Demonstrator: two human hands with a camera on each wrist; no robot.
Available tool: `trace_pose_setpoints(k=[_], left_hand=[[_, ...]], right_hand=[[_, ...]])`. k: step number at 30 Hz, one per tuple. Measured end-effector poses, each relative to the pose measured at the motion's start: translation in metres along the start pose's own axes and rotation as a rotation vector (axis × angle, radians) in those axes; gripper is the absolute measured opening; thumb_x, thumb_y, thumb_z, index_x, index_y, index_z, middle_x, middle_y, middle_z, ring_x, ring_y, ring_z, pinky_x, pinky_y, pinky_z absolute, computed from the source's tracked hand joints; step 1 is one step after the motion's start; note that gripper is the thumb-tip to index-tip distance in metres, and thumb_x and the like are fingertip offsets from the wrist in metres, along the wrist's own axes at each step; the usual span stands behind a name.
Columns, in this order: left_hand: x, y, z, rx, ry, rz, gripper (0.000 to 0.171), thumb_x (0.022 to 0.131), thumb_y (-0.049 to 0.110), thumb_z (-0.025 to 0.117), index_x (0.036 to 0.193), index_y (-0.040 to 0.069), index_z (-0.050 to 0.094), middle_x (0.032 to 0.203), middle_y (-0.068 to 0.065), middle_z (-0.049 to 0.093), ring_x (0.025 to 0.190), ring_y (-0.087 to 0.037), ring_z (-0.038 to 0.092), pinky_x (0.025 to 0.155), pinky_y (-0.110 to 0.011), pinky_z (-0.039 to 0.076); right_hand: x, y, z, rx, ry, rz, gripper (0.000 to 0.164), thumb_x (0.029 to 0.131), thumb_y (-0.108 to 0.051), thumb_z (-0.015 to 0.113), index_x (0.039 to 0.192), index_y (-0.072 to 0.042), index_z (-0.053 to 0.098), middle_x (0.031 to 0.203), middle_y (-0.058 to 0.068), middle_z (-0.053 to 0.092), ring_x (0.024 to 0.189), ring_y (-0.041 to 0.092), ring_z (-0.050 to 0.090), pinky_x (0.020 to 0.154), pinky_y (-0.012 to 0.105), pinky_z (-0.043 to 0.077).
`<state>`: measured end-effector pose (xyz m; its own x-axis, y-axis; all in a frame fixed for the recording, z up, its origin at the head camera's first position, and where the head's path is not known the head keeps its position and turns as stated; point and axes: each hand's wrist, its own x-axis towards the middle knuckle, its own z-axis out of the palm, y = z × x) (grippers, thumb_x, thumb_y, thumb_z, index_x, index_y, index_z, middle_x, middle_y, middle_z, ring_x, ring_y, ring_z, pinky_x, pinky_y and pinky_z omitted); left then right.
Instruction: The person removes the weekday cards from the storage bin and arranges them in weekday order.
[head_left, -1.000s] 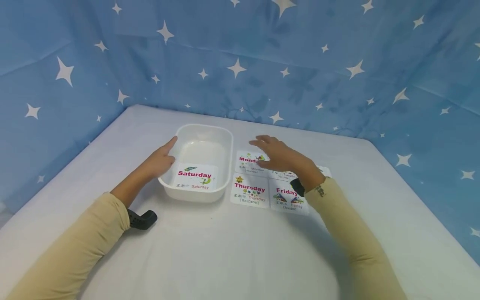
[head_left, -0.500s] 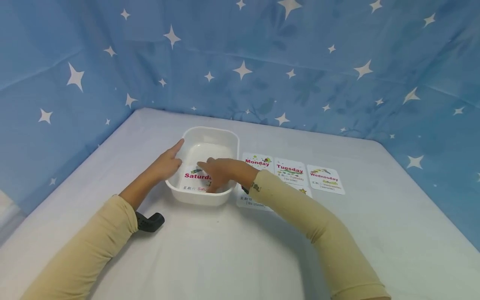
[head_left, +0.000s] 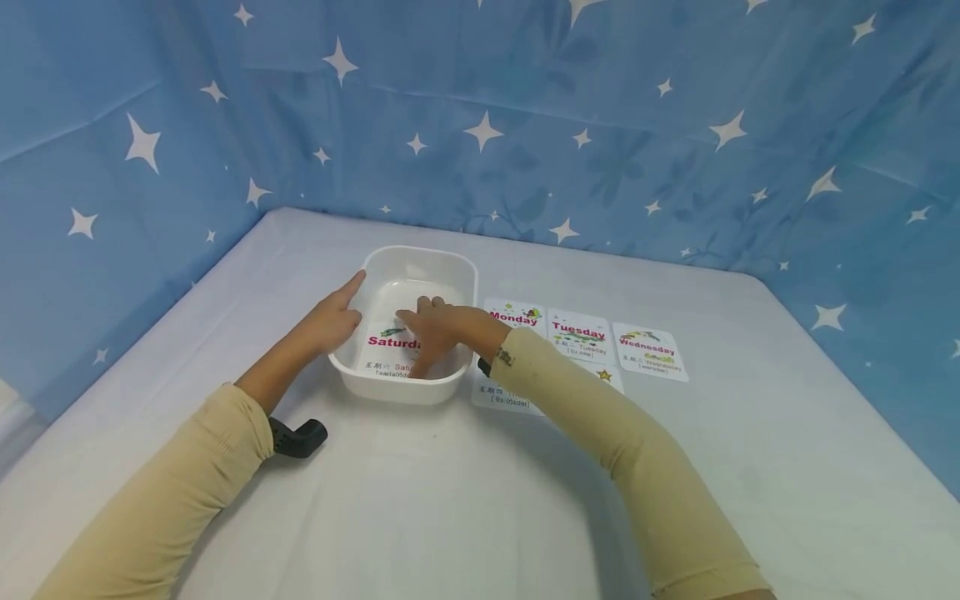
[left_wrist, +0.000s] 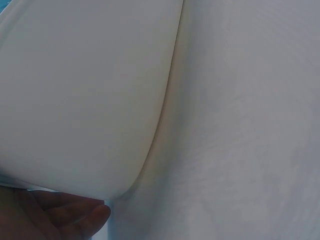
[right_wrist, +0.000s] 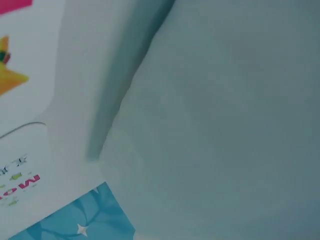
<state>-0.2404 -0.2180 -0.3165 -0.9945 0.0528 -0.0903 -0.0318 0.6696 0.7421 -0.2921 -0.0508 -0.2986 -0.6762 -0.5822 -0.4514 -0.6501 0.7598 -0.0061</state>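
The white plastic basin (head_left: 465, 283) stands on the table, with the Saturday flashcard (head_left: 382, 354) lying in its near part. My left hand (head_left: 330, 323) holds the basin's left rim, index finger stretched along it and thumb over the edge. In the left wrist view its fingers (left_wrist: 80, 215) lie against the outside of the basin (left_wrist: 90, 100). My right hand (head_left: 438, 333) reaches inside over the right half of the card, thumb and fingers spread across it and gripping it. Its fingertips are partly hidden. The right wrist view does not show the hand.
Right of the basin lie the Monday (head_left: 513, 315), Tuesday (head_left: 577, 333) and Wednesday (head_left: 650, 350) flashcards. The Thursday card (head_left: 502, 398) and another card are partly under my right forearm. A blue starred curtain (head_left: 600, 108) stands behind the white-covered table (head_left: 420, 500).
My right hand has moved left from above the laid-out cards into the basin, onto the Saturday card. The card's lowest line of print now shows above the near rim. My left hand stays on the rim.
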Motion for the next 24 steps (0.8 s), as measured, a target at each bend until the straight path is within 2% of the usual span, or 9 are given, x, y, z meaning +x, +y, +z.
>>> trace_pose_setpoints(k=[5,10,15,24], left_hand=[[0.0013,-0.001,-0.0005,0.002,0.002,-0.006,0.069,0.088,0.006,0.03,0.147,0.014,-0.004,0.153,-0.015,0.002,0.138,-0.039,0.012,0.109,-0.052,0.028],[0.0018,-0.0014,0.0,0.004,0.001,-0.016,0.069,0.088,0.006,0.03,0.147,0.015,-0.004,0.153,-0.014,0.002,0.139,-0.039,0.01,0.109,-0.052,0.026],[0.0009,-0.0004,0.0001,-0.002,0.0,-0.018,0.069,0.088,0.006,0.03,0.147,0.016,-0.004,0.153,-0.014,0.002,0.139,-0.039,0.011,0.109,-0.052,0.028],[-0.0006,0.0013,0.0,-0.016,0.0,-0.007,0.069,0.088,0.005,0.031,0.147,0.015,-0.003,0.153,-0.016,0.003,0.138,-0.04,0.011,0.111,-0.053,0.02]], right_hand=[[0.001,0.0008,-0.0022,0.013,-0.003,0.0,0.099,0.068,-0.051,0.072,0.146,-0.028,0.016,0.126,0.003,0.034,0.11,0.017,0.035,0.097,0.037,0.041],[0.0019,0.0016,0.0002,0.011,0.04,-0.052,0.101,0.068,-0.049,0.073,0.147,-0.029,0.014,0.124,0.003,0.03,0.104,0.016,0.036,0.087,0.03,0.043],[0.0016,0.0029,0.0023,0.024,0.073,-0.073,0.101,0.067,-0.049,0.074,0.147,-0.027,0.016,0.127,0.003,0.028,0.108,0.014,0.03,0.092,0.029,0.041],[-0.0012,0.0015,0.0021,-0.092,0.049,-0.09,0.1,0.067,-0.055,0.07,0.147,-0.023,0.019,0.128,0.003,0.032,0.107,0.014,0.032,0.089,0.026,0.041]])
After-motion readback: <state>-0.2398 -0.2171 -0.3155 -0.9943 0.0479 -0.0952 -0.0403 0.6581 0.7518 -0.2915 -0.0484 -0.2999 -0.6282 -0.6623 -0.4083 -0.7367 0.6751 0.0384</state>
